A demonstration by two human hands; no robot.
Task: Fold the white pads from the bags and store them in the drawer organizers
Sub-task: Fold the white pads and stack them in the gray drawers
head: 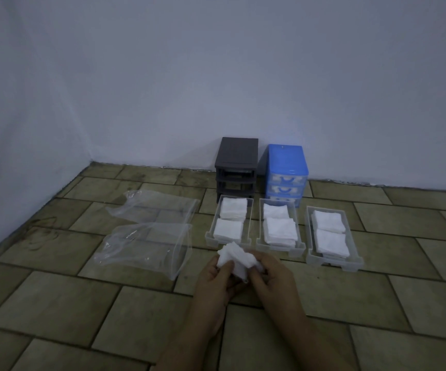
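Note:
A crumpled white pad (234,257) is held between my left hand (215,274) and my right hand (271,274), just above the tiled floor. Three clear drawers lie on the floor beyond my hands: the left drawer (209,231), the middle drawer (258,236) and the right drawer (308,242). Each holds two stacks of folded white pads. Two clear plastic bags, the far bag (157,207) and the near bag (146,247), lie flat to the left and look empty.
A dark grey organizer frame (236,153) with empty slots stands against the wall. Beside it is a blue organizer (286,159) with its drawers in. The wall (216,76) closes the back and left side.

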